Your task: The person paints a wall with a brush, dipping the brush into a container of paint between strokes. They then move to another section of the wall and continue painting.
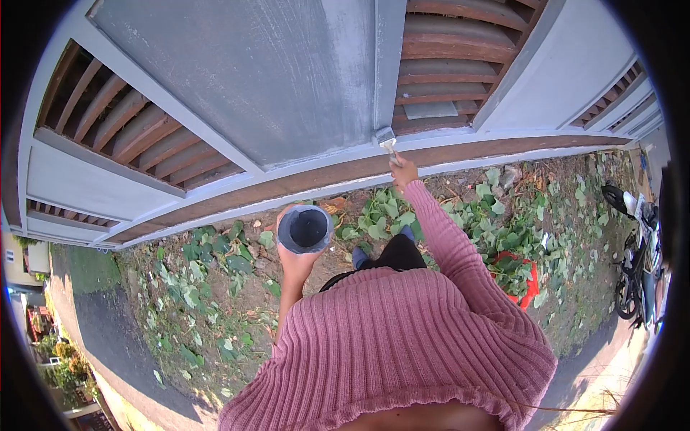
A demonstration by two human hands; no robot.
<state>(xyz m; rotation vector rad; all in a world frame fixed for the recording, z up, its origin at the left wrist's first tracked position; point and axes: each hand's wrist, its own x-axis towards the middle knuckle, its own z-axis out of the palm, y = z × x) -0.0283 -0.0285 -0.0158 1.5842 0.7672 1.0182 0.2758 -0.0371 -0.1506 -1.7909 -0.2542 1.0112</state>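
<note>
My right hand (404, 172) is reaching forward, its fingers clamping on the handle of a paintbrush (388, 142), and the brush head is meeting the foot of a pale grey upright (388, 65), between a grey panel (287, 79) and brown slats (456, 49). My left hand (293, 264) is holding a grey cup (284, 233) in front of me, its fingers wrapping around the outside, and the cup's open mouth is facing up, showing a dark inside. The cup is staying well apart from the brush. Beneath my arms, green leaves (377, 215) are covering parts of the ground, and something red (532, 286) is lying among them on my right
</note>
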